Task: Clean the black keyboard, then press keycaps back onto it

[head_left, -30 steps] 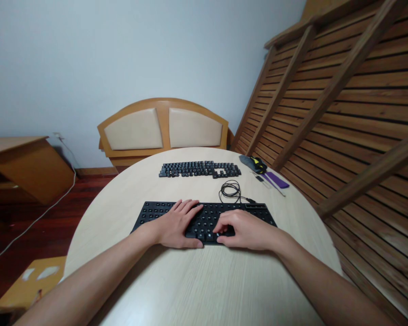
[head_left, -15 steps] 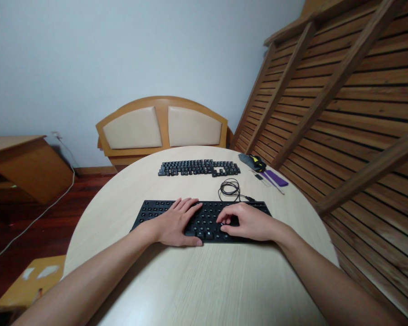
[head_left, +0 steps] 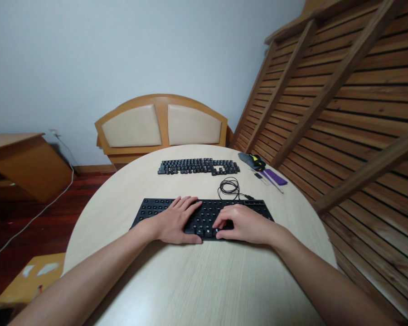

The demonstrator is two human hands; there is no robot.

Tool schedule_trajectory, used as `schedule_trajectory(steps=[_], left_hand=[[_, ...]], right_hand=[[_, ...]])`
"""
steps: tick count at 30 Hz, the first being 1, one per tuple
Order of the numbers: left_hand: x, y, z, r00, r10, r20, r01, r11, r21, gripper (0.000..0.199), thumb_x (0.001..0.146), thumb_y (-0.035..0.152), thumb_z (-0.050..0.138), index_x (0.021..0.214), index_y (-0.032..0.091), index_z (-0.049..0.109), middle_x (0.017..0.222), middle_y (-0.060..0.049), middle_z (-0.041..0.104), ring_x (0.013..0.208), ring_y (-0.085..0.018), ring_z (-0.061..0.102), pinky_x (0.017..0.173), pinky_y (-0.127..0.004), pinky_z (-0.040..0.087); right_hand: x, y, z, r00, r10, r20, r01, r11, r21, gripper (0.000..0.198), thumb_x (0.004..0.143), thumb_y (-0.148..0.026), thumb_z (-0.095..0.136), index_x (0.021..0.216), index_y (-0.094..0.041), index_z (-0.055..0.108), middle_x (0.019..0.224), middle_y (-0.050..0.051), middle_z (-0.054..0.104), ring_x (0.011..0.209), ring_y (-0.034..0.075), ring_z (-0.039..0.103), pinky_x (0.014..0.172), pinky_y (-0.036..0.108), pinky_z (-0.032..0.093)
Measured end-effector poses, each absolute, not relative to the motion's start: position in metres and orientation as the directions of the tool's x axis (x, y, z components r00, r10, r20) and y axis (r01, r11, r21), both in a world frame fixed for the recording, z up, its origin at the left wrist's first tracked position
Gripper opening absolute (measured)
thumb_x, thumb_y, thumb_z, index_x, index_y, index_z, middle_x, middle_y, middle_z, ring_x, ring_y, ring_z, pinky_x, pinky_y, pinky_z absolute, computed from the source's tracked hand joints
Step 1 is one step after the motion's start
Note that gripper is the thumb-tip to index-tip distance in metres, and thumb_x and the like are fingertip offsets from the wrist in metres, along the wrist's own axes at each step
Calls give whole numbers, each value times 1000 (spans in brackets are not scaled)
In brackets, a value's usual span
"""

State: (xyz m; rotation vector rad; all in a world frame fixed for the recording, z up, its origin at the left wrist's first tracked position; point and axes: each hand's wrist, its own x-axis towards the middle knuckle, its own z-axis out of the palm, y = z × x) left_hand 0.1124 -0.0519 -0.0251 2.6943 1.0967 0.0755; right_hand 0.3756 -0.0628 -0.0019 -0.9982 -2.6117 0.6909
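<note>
A black keyboard (head_left: 204, 213) lies across the table, most of its key positions bare of caps. A few black keycaps (head_left: 208, 232) sit in its front row. My left hand (head_left: 177, 222) rests spread on the keyboard's middle-left part, thumb along the front edge, holding nothing. Over the right half, my right hand (head_left: 246, 224) has thumb and fingers curled in a pinch around a small keycap (head_left: 216, 230) at the front row, right of the others. The fingers partly hide that keycap.
Behind the keyboard, loose black keycaps (head_left: 187, 166) lie in keyboard layout. A coiled cable (head_left: 229, 186) lies nearer. At the right are a grey, black and yellow bundle (head_left: 253, 160), a purple strip (head_left: 276, 176) and a thin metal tool (head_left: 274, 183). Slatted wood (head_left: 360, 113) leans at right.
My right hand has moved slightly left and toward me, bringing its pinched fingertips to the keyboard's front row. My left hand keeps its place on the keyboard.
</note>
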Motion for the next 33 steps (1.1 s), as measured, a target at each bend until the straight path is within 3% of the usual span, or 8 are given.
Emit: schedule_trajectory(steps=[5,11,19,27,33], left_hand=[[112,-52,-26,729,685,-8,666,-705,244,106,77,83,53,155,15,26,160,-22,27,147,-41,25,119,-63,16],[111,-51,-27,725,689,-10,667,-698,261,108,76,84,53,154,15,27,160,-22,27,147,-42,25,120,-62,16],[112,-51,-29,730,683,-2,661,-706,254,107,77,83,54,155,16,26,160,-20,27,148,-39,23,120,-62,16],[112,-52,-27,729,684,5,659,-705,262,107,76,81,56,155,16,27,160,-20,28,148,-40,24,121,-61,16],[112,-52,-26,731,682,7,653,-703,280,107,76,82,55,155,16,27,160,-21,28,147,-41,25,120,-62,15]], right_hand=[[372,-67,1,-724,685,73,586,669,-458,13,81,-23,72,92,-22,77,92,2,75,85,18,67,79,29,46],[371,-68,2,-718,692,76,586,660,-471,14,79,-22,71,91,-21,77,88,2,75,80,17,66,75,28,47],[377,-61,-4,-729,685,-4,499,527,-688,22,83,-31,73,101,-19,78,89,3,75,77,16,68,72,26,51],[386,-52,-3,-750,661,24,442,528,-725,27,92,-34,65,114,-23,75,100,5,73,89,18,66,81,29,49],[386,-52,-2,-749,663,-4,443,496,-747,24,91,-33,65,109,-22,75,103,4,74,93,19,66,85,31,49]])
